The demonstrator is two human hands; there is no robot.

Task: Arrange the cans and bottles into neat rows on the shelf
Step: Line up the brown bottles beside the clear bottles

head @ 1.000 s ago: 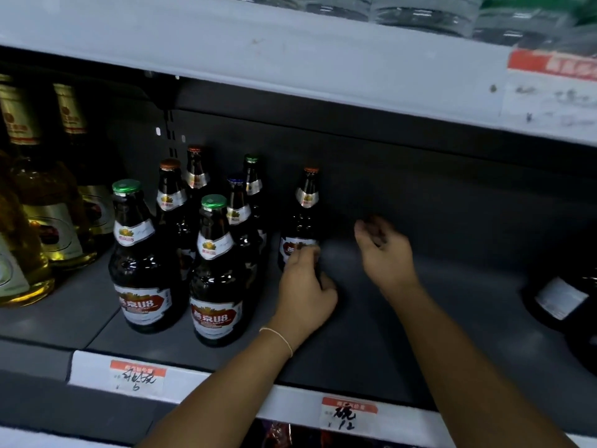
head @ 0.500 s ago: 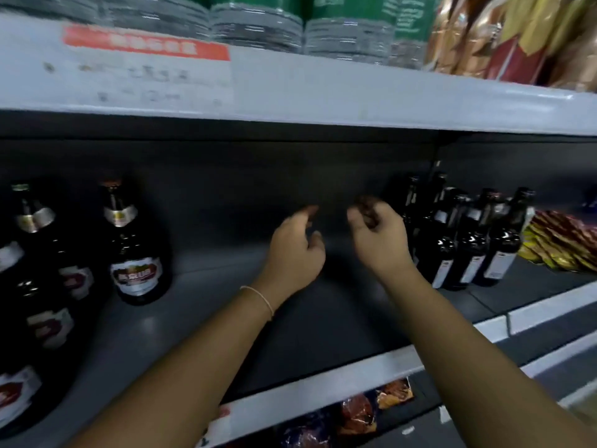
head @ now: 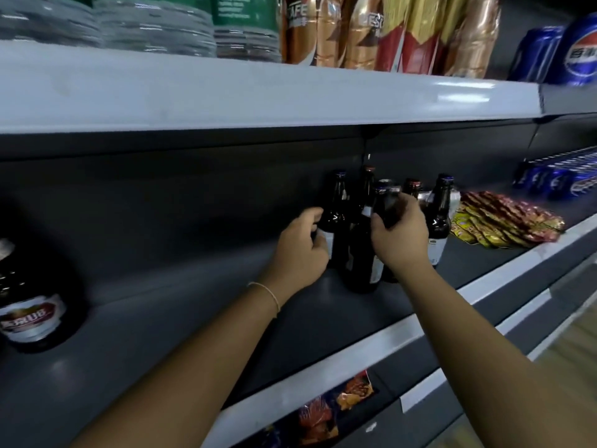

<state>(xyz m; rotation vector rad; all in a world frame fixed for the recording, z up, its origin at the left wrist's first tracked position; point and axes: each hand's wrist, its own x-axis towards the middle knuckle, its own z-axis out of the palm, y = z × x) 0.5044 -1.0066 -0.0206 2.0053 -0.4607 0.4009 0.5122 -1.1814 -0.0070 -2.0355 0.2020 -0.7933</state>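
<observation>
At the far left edge of the frame a dark bottle with a red label [head: 30, 313] stands on the grey shelf [head: 181, 321], well apart from everything else. Along the top left, clear ridged bottles [head: 151, 25] sit on the upper shelf [head: 226, 92].

Just left of centre, the left hand [head: 298, 250], a thin band at its wrist, curls its fingers round the lower body of the leftmost bottle [head: 334, 218] of a dark cluster. That bottle stands upright near the back wall.

Right of it, the right hand [head: 400, 237] grips the neck of a front bottle [head: 365, 260], fingers wrapped round the glass; the bottle's base rests on the shelf. More bottles [head: 439, 215] stand close behind and beside, touching or nearly so.

Further right, flat snack packets [head: 507, 221] lie in a pile just beside the cluster. At the right edge, blue cans [head: 562, 181] line the shelf, with more blue cans [head: 578, 53] at the upper right, next to gold-and-red bags [head: 387, 30].
</observation>
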